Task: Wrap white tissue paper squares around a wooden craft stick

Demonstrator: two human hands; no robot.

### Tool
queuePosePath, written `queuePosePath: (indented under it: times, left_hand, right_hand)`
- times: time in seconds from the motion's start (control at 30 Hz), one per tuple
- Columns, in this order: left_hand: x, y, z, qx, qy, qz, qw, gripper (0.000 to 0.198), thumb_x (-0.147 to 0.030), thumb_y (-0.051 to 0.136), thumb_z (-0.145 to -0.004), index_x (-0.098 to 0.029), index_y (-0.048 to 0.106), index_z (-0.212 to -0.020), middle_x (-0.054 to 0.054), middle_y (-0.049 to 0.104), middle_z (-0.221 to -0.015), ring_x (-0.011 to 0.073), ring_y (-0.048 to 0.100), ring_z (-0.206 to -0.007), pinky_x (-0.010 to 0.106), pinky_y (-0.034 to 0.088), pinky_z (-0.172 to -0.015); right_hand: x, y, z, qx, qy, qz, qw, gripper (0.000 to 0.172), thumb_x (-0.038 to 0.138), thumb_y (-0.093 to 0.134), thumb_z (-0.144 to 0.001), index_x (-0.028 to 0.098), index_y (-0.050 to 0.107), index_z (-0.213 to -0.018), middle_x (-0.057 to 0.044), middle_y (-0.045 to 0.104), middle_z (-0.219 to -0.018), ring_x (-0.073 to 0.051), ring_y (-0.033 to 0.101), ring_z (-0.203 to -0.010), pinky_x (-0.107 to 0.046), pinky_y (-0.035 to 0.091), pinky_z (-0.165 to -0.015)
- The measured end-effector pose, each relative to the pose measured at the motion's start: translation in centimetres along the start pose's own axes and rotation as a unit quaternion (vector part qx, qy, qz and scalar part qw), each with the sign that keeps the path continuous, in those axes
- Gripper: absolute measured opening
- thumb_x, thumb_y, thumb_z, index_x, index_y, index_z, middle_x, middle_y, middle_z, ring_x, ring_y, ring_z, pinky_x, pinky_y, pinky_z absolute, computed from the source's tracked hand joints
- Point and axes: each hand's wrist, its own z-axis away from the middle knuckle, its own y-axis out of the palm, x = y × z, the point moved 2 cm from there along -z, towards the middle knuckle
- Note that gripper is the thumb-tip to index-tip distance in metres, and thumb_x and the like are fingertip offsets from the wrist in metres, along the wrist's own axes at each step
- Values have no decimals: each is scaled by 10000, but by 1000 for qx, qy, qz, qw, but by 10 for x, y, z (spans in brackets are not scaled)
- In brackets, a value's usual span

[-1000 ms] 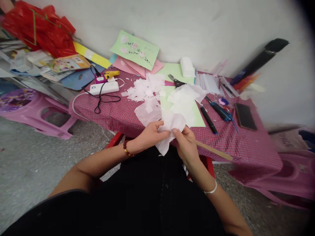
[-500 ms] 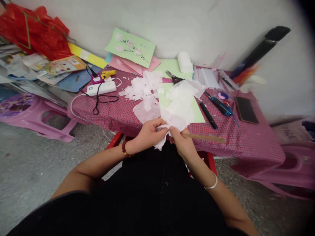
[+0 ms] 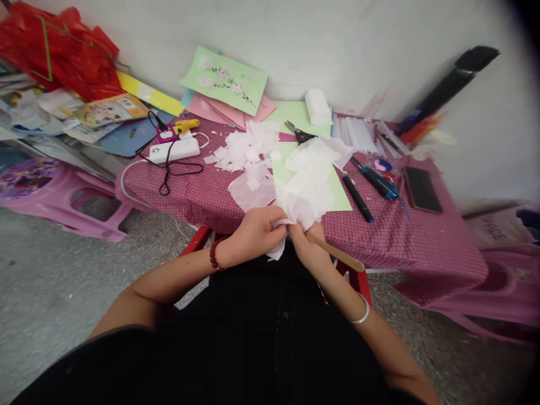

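Between my two hands, at the table's front edge, is a crumpled piece of white tissue paper (image 3: 276, 251). My left hand (image 3: 258, 232) is closed, pinching the paper between thumb and fingers. My right hand (image 3: 311, 247) is closed too, its thumb against the same paper. A flat wooden stick (image 3: 341, 256) sticks out of my right hand, slanting down to the right. Just beyond my fingers, a heap of white tissue (image 3: 310, 180) lies over a light green sheet (image 3: 340, 194). Torn tissue scraps (image 3: 240, 152) spread to the left.
Black-handled scissors (image 3: 300, 134) lie behind the tissue. To the right are a black marker (image 3: 358, 198), a blue-and-black tool (image 3: 377, 181) and a dark phone (image 3: 423, 189). A white power strip (image 3: 175, 151) with a black cord lies left. A green card with flowers (image 3: 225, 80) leans at the back.
The wooden stick has swung so its free end points lower and nearer me. My right hand has turned slightly, and the hands remain together at the tissue paper.
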Motion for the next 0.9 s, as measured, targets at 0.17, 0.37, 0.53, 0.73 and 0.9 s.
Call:
queuePosePath:
  times: [0.17,0.37,0.53,0.73,0.9]
  left_hand:
    - [-2,1,3,-2,23,-7,1000,129,-114,504,-789,-137,565,-678,-22,522,-630,86,442,-594,212,314,-566]
    - [4,-2,-1,-10,-62,133,989,153,-217,548,-804,-130,554,-678,-31,486,-626,77,420,-585,198,324,-550]
    - [7,-5,-9,58,-127,282,949,193,-299,622,-750,-134,584,-843,0,572,-731,105,509,-672,209,408,-606]
    - [5,-4,-9,69,-157,289,942,240,-363,580,-793,-128,626,-814,22,608,-714,110,522,-640,209,403,-567]
    - [6,-4,-6,71,-159,324,930,250,-332,513,-845,-126,643,-905,10,610,-731,81,487,-578,191,369,-529]
  right_hand:
    - [-6,-2,-1,5,-2,-24,1000,139,311,546,-803,223,612,-717,-24,626,-704,-206,563,-710,-306,439,-633]
    - [-20,0,-1,-38,52,-186,980,226,410,633,-779,214,566,-691,31,514,-569,-116,425,-501,-264,376,-495]
    - [-18,0,-2,-38,53,-236,969,217,405,675,-756,205,596,-731,41,528,-558,-99,415,-472,-245,363,-468]
    - [-5,-1,1,-10,31,-167,985,207,377,651,-774,204,672,-887,-49,707,-911,-199,630,-811,-330,498,-721]
    - [-2,2,3,-12,46,-175,983,212,344,655,-760,208,683,-920,-65,717,-929,-227,646,-864,-380,511,-783]
